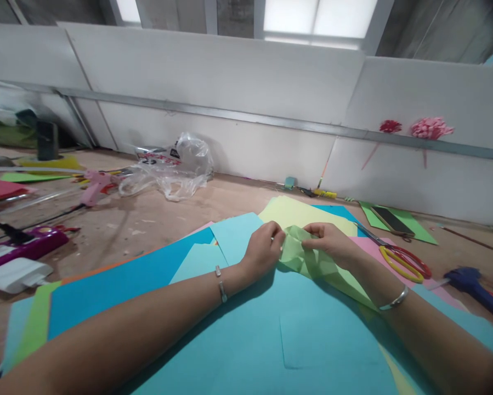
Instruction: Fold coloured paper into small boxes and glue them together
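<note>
A crumpled, folded piece of light green paper [301, 253] is held between both hands above a spread of coloured sheets. My left hand [264, 249] pinches its left edge with curled fingers. My right hand [330, 241] grips its upper right part, fingers closed round the paper. The green paper trails down under my right forearm. Beneath lie large turquoise and blue sheets [230, 329], with a pale yellow sheet [295, 213] behind the hands. Each wrist wears a silver bracelet.
Scissors with red and yellow handles [402, 259] lie right of my hands. A blue tool [474, 282] lies farther right. At left are a pink glue gun [96, 184], a clear plastic bag [172, 167] and a purple device [28, 244]. A white wall panel with paper flowers [429, 128] backs the table.
</note>
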Tool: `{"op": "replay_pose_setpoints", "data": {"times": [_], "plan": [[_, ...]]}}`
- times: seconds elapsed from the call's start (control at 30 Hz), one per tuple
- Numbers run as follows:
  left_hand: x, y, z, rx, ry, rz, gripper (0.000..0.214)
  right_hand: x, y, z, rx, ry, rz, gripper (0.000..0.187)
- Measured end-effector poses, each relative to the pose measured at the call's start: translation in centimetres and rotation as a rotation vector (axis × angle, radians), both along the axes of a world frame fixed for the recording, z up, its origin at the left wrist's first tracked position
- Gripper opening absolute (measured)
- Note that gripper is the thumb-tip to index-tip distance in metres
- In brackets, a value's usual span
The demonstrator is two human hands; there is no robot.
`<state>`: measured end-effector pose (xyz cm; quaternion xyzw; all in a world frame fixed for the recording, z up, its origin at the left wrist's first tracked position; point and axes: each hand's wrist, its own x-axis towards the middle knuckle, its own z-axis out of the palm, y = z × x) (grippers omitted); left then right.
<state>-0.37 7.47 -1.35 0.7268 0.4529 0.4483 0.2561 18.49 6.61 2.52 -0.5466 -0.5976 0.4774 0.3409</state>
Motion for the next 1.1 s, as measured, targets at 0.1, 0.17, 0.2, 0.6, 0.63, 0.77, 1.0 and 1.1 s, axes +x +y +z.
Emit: {"op": "replay_pose_setpoints", "data": {"times": [0.1, 0.17, 0.2, 0.6, 0.63, 0.77, 1.0, 1.1], "plan": [[-0.1, 0.4, -0.1, -0.08, -0.055, 0.027, 0.02, 0.7, 0.2, 0.3, -0.013, -0.036, 0.009, 0.015], [-0.2, 0.5, -0.2, -0.123, -0.085, 0.002, 0.017, 1.1, 0.2, 0.3, -0.036, -0.052, 0.046, 0.015], [-0.2, 0.5, -0.2, -0.136, -0.106, -0.013, 0.014, 1.2, 0.2, 0.3, -0.049, -0.058, 0.071, 0.015], [0.1, 0.8, -0.7, -0.3, -0.376, -0.16, 0.017, 1.1, 0.3, 0.3, 0.013, 0.013, 0.121, 0.022], [0.1, 0.8, -0.7, -0.304, -0.39, -0.152, 0.016, 1.2, 0.4, 0.1, 0.036, 0.027, 0.119, 0.02], [0.2, 0.7, -0.3, -0.341, -0.447, -0.123, 0.014, 1.7, 0.8, -0.5, 0.097, -0.001, 0.171, 0.019], [-0.1, 0.8, -0.1, -0.402, -0.498, -0.112, 0.018, 2.5, 0.9, -0.7, 0.143, 0.017, 0.214, 0.016], [-0.3, 0.7, 0.0, -0.414, -0.474, -0.158, 0.014, 2.6, 0.9, -0.8, 0.139, 0.02, 0.176, 0.013]]}}
